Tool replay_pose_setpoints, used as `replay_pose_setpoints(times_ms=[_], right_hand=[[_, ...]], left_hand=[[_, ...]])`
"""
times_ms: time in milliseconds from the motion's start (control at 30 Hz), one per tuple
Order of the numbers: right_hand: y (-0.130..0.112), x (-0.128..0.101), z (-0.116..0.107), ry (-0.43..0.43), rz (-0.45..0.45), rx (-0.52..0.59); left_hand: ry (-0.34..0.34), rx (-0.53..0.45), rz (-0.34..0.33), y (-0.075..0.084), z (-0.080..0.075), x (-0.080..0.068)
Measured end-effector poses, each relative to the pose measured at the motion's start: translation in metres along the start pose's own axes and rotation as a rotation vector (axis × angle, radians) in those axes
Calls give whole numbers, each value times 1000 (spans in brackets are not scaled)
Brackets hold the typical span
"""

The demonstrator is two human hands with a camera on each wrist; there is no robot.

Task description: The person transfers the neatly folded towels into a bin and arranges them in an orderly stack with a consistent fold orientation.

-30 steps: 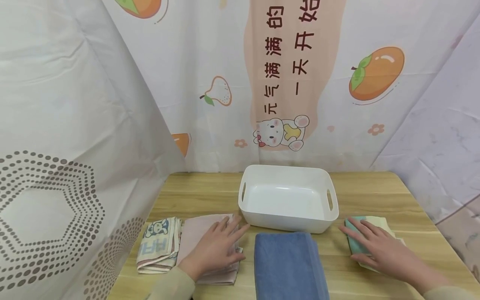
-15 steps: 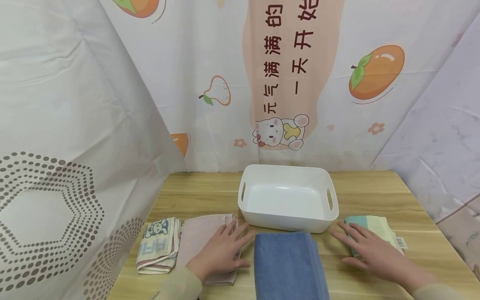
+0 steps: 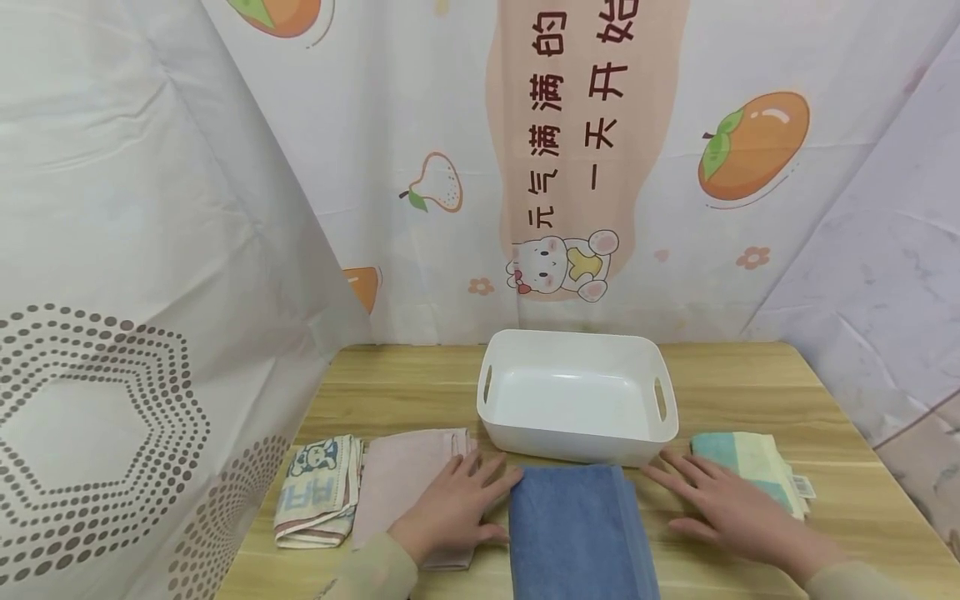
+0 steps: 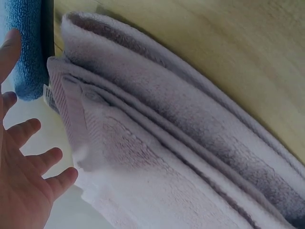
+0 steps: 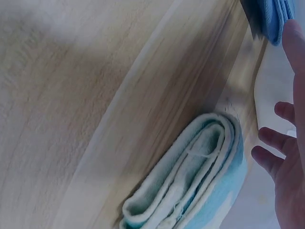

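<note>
A folded blue towel (image 3: 573, 533) lies at the front middle of the table, between my two hands. My left hand (image 3: 459, 504), fingers spread, hovers by its left edge and partly covers the folded pink towel (image 3: 405, 471). In the left wrist view the pink towel (image 4: 157, 129) fills the middle, apart from the fingers. To the right of the blue towel, my right hand (image 3: 723, 508) has its fingers extended and holds nothing. Just beyond it lies a folded teal and cream towel (image 3: 750, 458), whose layered folds show in the right wrist view.
A white plastic basket (image 3: 577, 446) with handle holes stands behind the blue towel. At the far left lies a folded towel (image 3: 318, 492) with a bear print. Wood-grain table (image 3: 750, 375) runs back to a printed curtain (image 3: 435, 292).
Both hands have moved inward toward the blue towel, the left to the right and the right to the left. More of the pink and the teal and cream towels is uncovered.
</note>
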State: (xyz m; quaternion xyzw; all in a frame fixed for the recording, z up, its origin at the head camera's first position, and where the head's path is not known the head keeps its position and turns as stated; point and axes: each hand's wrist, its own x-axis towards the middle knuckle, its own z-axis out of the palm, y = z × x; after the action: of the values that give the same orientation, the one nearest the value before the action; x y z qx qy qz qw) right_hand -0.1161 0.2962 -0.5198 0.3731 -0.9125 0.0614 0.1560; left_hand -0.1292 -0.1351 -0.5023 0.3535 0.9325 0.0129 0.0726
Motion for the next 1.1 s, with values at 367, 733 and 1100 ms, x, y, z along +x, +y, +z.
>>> replay_pose_setpoints(times_ms=[367,733,1100], right_hand=[[-11,3,3,4,-48,-6],[-21,9,6,-110,-20,112],[-25,18,11,-129,-36,128]], left_hand=[[2,30,35,3,5,4],[19,26,58,3,7,6],[21,1,90,3,7,6]])
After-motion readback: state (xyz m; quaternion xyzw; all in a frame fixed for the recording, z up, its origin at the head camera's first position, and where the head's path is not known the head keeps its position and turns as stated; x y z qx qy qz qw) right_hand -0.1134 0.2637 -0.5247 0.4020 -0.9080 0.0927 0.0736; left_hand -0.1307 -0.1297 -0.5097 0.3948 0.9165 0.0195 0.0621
